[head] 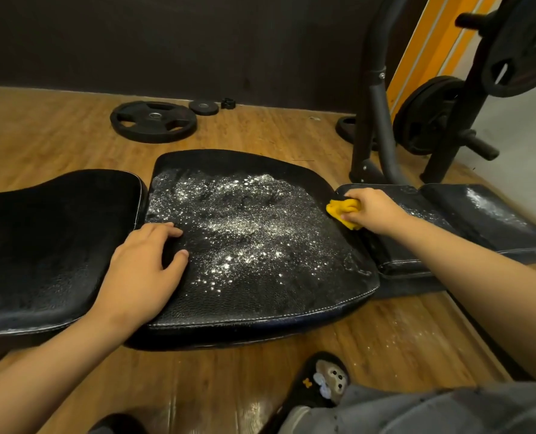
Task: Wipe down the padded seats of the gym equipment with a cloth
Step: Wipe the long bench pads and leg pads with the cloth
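The right hand clenches the yellow cloth at the seat pad's right edge; wet droplets lie leftward, where the left hand rests with relaxed fingers

Right hand gripping yellow cloth at wet seat pad edge, left hand seemingly resting flat
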`<state>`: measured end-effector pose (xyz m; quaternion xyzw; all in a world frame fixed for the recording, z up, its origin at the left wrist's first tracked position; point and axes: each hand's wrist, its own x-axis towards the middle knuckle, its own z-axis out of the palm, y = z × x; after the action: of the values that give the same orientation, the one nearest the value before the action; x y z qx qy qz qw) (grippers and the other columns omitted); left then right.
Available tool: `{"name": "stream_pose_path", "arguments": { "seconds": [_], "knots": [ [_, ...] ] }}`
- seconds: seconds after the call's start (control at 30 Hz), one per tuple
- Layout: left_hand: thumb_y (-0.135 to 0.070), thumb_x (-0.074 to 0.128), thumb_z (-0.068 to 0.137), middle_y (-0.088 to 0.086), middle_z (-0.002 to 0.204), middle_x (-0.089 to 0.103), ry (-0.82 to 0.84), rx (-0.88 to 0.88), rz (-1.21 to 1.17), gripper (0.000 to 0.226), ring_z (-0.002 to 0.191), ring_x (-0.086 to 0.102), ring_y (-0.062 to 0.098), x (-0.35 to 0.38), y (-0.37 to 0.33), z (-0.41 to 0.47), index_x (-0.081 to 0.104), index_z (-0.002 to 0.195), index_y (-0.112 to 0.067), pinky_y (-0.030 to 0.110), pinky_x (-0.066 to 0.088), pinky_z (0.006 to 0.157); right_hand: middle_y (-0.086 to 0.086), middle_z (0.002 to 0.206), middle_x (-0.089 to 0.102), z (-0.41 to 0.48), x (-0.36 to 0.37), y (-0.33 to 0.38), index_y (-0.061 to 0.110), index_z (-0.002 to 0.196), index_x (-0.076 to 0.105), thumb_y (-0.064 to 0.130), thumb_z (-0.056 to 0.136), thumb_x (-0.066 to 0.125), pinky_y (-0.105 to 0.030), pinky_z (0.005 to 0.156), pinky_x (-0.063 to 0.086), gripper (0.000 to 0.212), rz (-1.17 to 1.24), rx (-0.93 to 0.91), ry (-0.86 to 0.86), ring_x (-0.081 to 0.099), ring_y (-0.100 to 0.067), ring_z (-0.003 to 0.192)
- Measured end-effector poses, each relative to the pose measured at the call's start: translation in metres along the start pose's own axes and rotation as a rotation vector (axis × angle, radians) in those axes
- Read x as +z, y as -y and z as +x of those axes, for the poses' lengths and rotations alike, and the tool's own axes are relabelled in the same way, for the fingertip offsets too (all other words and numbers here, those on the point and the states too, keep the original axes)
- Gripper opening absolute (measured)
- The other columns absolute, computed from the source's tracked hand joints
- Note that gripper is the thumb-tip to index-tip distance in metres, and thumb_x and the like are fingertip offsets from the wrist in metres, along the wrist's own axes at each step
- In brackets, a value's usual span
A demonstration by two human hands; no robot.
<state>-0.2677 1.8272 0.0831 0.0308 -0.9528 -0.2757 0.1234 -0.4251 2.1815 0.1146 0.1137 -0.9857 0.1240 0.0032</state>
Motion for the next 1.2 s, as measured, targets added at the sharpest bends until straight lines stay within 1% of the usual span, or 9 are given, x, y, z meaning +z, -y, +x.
{"name": "stream_pose_path", "arguments": {
  "seconds": [0.13, 0.47, 0.57, 0.7, 0.8, 0.93, 1.03, 1.13, 1.2],
  "knots": [
    [-0.025, 0.059, 0.092, 0.002, 0.136, 0.053, 0.007, -0.004, 0.003, 0.033, 0.128, 0.044, 0.024, -0.001, -0.001, -0.001, 0.058, 0.123, -0.015, 0.044, 0.033, 0.107, -0.009, 0.096, 0.067, -0.023, -0.006, 0.002, 0.008, 0.104, 0.065, 0.021, 0.081, 0.072, -0.035, 0.078, 0.044, 0.027, -0.019, -0.048, 0.054, 0.06, -0.025, 0.093],
    [-0.025, 0.057, 0.094, 0.003, 0.138, 0.051, 0.027, -0.003, 0.006, 0.034, 0.128, 0.043, 0.026, -0.003, -0.004, -0.003, 0.056, 0.126, -0.014, 0.046, 0.034, 0.106, 0.008, 0.092, 0.062, -0.129, -0.013, -0.009, 0.022, 0.103, 0.062, 0.025, 0.08, 0.076, -0.025, 0.074, 0.045, 0.027, 0.068, -0.119, 0.164, 0.058, -0.005, 0.084],
    [-0.025, 0.056, 0.094, 0.003, 0.138, 0.051, 0.031, -0.002, 0.008, 0.034, 0.129, 0.043, 0.026, -0.003, -0.003, -0.002, 0.056, 0.126, -0.014, 0.047, 0.033, 0.106, 0.002, 0.091, 0.062, -0.114, -0.005, -0.016, 0.016, 0.103, 0.063, 0.022, 0.08, 0.076, -0.03, 0.074, 0.043, 0.027, 0.036, -0.072, 0.058, 0.059, -0.015, 0.085],
    [-0.025, 0.057, 0.094, 0.004, 0.138, 0.052, 0.034, 0.001, 0.014, 0.034, 0.128, 0.043, 0.027, -0.003, -0.003, -0.002, 0.057, 0.126, -0.014, 0.047, 0.033, 0.105, -0.004, 0.082, 0.059, -0.086, 0.002, -0.017, 0.009, 0.093, 0.061, 0.021, 0.083, 0.071, -0.03, 0.064, 0.031, 0.019, 0.048, 0.07, 0.003, 0.054, -0.022, 0.08],
    [-0.025, 0.057, 0.094, 0.005, 0.138, 0.051, 0.034, 0.0, 0.012, 0.034, 0.129, 0.043, 0.027, -0.003, -0.003, -0.002, 0.057, 0.126, -0.014, 0.046, 0.033, 0.106, -0.005, 0.081, 0.061, -0.089, 0.003, -0.011, 0.008, 0.089, 0.06, 0.024, 0.083, 0.071, -0.032, 0.064, 0.035, 0.02, -0.002, 0.053, -0.01, 0.056, -0.024, 0.08],
    [-0.025, 0.057, 0.094, 0.006, 0.138, 0.052, 0.035, 0.002, 0.023, 0.034, 0.129, 0.043, 0.029, -0.002, -0.002, -0.002, 0.057, 0.126, -0.014, 0.047, 0.033, 0.106, 0.002, 0.087, 0.062, -0.119, -0.004, 0.006, 0.016, 0.094, 0.063, 0.031, 0.081, 0.074, -0.035, 0.072, 0.045, 0.022, 0.025, -0.046, 0.039, 0.058, -0.016, 0.082],
    [-0.025, 0.057, 0.094, 0.006, 0.138, 0.052, 0.036, 0.003, 0.023, 0.034, 0.129, 0.043, 0.029, -0.003, -0.002, -0.001, 0.057, 0.126, -0.013, 0.048, 0.032, 0.106, 0.007, 0.087, 0.06, -0.144, -0.001, 0.02, 0.019, 0.095, 0.064, 0.031, 0.079, 0.076, -0.026, 0.07, 0.041, 0.024, 0.067, -0.157, 0.06, 0.057, -0.01, 0.081],
    [-0.025, 0.057, 0.094, 0.006, 0.138, 0.051, 0.037, 0.004, 0.016, 0.034, 0.129, 0.042, 0.028, -0.003, -0.002, -0.001, 0.057, 0.126, -0.014, 0.048, 0.032, 0.106, 0.008, 0.084, 0.055, -0.147, 0.005, 0.018, 0.019, 0.093, 0.06, 0.03, 0.08, 0.076, -0.017, 0.064, 0.034, 0.023, 0.117, -0.133, 0.022, 0.053, -0.007, 0.076],
    [-0.025, 0.056, 0.094, 0.006, 0.138, 0.051, 0.039, 0.003, 0.012, 0.034, 0.13, 0.042, 0.029, -0.003, -0.002, -0.001, 0.057, 0.126, -0.013, 0.048, 0.032, 0.106, 0.007, 0.081, 0.052, -0.136, 0.006, 0.012, 0.024, 0.089, 0.054, 0.03, 0.081, 0.074, -0.019, 0.063, 0.033, 0.022, 0.123, -0.066, -0.016, 0.052, -0.01, 0.075]
  ]
}}
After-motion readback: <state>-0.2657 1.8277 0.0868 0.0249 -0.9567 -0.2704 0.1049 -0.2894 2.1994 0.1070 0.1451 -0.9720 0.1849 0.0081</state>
